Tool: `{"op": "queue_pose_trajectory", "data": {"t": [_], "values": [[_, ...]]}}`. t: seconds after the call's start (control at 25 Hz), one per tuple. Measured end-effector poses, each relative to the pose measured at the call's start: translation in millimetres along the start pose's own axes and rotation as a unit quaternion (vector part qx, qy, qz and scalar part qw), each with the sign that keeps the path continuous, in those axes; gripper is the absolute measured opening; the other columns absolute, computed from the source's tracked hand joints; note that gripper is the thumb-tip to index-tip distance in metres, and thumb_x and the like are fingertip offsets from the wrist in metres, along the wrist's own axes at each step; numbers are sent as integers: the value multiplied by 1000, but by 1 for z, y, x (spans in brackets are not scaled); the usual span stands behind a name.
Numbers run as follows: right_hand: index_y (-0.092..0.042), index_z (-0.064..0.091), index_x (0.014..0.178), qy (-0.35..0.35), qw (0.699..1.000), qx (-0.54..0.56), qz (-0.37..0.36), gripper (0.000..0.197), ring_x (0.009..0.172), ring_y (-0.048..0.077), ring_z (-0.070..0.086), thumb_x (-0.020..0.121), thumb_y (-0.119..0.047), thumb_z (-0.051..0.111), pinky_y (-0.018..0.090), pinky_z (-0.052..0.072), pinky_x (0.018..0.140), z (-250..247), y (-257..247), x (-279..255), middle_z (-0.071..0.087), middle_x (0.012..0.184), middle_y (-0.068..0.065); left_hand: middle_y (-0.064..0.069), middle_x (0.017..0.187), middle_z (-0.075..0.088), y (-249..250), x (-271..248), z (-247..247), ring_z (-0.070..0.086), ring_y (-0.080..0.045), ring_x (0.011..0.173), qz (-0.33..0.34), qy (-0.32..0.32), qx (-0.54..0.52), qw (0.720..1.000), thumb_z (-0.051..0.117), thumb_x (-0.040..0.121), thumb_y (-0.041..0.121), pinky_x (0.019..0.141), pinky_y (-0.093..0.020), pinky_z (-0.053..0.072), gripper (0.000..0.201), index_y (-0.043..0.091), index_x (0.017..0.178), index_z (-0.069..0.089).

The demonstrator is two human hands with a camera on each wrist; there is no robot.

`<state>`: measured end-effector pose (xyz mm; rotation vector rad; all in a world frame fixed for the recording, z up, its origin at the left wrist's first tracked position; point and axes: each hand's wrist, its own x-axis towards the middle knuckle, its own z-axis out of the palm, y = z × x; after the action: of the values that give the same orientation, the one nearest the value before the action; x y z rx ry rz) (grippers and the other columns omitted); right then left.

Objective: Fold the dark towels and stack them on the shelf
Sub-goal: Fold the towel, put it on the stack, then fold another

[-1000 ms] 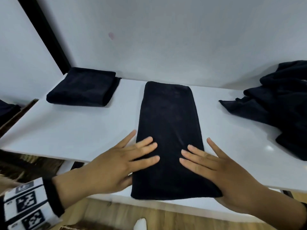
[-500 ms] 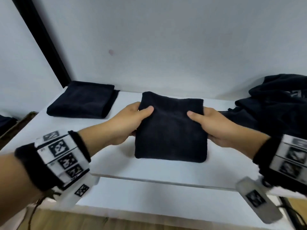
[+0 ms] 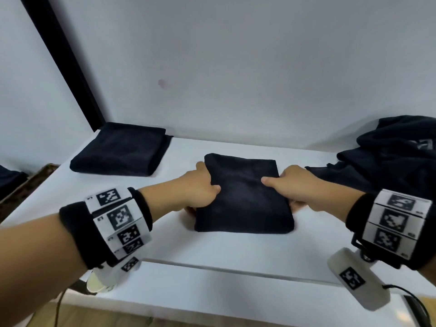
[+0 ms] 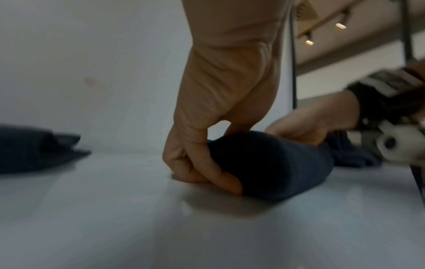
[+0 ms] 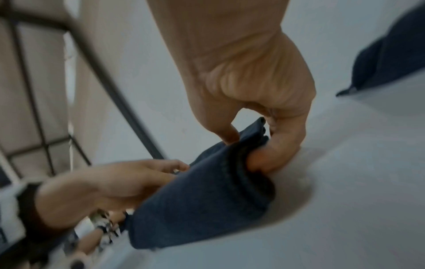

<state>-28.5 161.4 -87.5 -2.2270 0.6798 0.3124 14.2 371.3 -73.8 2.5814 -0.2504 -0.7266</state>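
Observation:
A dark towel (image 3: pixel 243 197), folded into a thick square, lies mid-shelf on the white shelf (image 3: pixel 212 251). My left hand (image 3: pixel 200 192) grips its left edge, thumb on top and fingers curled underneath; the left wrist view shows those fingers (image 4: pixel 214 174) tucked under the towel (image 4: pixel 276 163). My right hand (image 3: pixel 292 187) grips the right edge the same way, and the right wrist view shows the thumb above and fingers below the towel (image 5: pixel 207 203). A folded dark towel (image 3: pixel 120 149) lies at the shelf's back left.
A heap of unfolded dark towels (image 3: pixel 389 161) sits at the right end of the shelf. A black frame post (image 3: pixel 63 62) rises at the back left corner, with the white wall (image 3: pixel 236 67) behind. A lower white ledge (image 3: pixel 212 291) runs along the front.
A second ago the towel lay as a long strip under my flat hands. It has since been folded in half, and both hands now hold its sides farther back on the shelf.

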Motion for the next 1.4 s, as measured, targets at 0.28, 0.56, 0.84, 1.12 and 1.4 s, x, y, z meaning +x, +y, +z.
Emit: {"op": "queue_pose_trajectory", "data": {"t": [0.28, 0.56, 0.84, 1.12, 1.4], "values": [[-20, 69, 102, -88, 977, 165, 101, 26, 86, 23, 70, 84, -38, 70, 29, 54, 74, -8, -12, -13, 75, 94, 3, -7, 106, 64, 3, 4, -11, 67, -24, 85, -49, -19, -392, 919, 58, 96, 22, 75, -38, 59, 49, 21, 133, 26], [-19, 66, 112, -134, 933, 333, -33, 23, 91, 20, 72, 94, -25, 51, 30, 56, 70, 23, -125, -1, 75, 104, 3, -6, 102, 72, -52, -1, -126, 68, -19, 80, 97, 138, -327, 930, 54, 98, 20, 73, -34, 54, 42, 41, 132, 41], [-19, 59, 110, -216, 914, 339, -53, 16, 90, 24, 65, 96, -22, 52, 40, 56, 72, 127, -232, 34, 68, 104, 5, 0, 137, 48, -154, 59, -205, 54, -19, 113, 34, 178, -199, 963, 41, 104, 21, 93, -32, 46, 47, 37, 148, 34], [-20, 45, 127, -121, 947, 274, -116, 39, 93, 21, 63, 91, -18, 59, 30, 55, 54, 166, -237, 63, 61, 115, 3, -6, 155, 34, -191, 88, -188, 42, -27, 133, 8, 196, -184, 963, 30, 100, 8, 109, -37, 37, 60, 34, 153, 22], [-17, 36, 127, -134, 966, 194, -109, 38, 100, 23, 58, 96, -19, 58, 39, 58, 67, 168, -231, 51, 54, 122, 4, -10, 154, 31, -205, 82, -185, 45, -32, 125, -23, 98, -99, 990, 32, 103, 19, 102, -39, 40, 60, 37, 154, 6]]}}
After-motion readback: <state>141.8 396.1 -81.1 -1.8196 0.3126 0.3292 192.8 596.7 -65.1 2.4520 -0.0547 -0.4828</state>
